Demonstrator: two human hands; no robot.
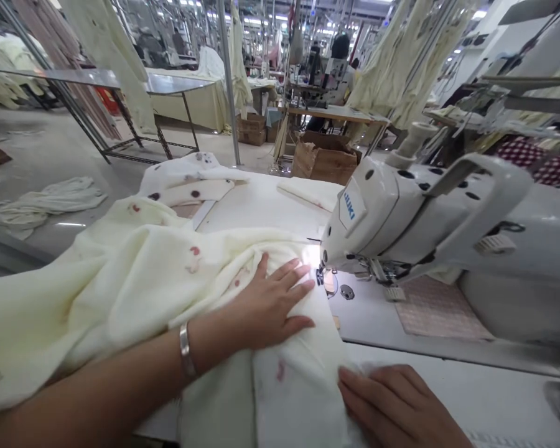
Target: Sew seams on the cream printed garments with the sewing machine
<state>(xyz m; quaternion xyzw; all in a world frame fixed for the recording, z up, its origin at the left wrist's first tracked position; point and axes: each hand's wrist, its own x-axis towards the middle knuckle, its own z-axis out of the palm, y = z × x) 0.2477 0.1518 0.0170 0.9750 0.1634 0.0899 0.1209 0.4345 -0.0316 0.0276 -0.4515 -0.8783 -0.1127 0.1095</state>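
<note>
A cream fabric (135, 280) with small pink prints lies heaped over the sewing table and runs under the needle of a white sewing machine (429, 211). My left hand (266, 305) rests flat on the fabric just left of the presser foot (321, 277), fingers stretched out and spread. My right hand (392, 404) sits at the lower edge of the fabric strip, near the table front, its fingers pressed together against the cloth's right edge. A silver bracelet is on my left wrist.
A second printed cloth pile (186, 180) lies at the table's far side. A cardboard box (324, 158) stands on the floor behind. Metal tables (102, 81), hanging cream fabric and other sewing stations fill the background. Cloth (42, 202) lies on the floor at left.
</note>
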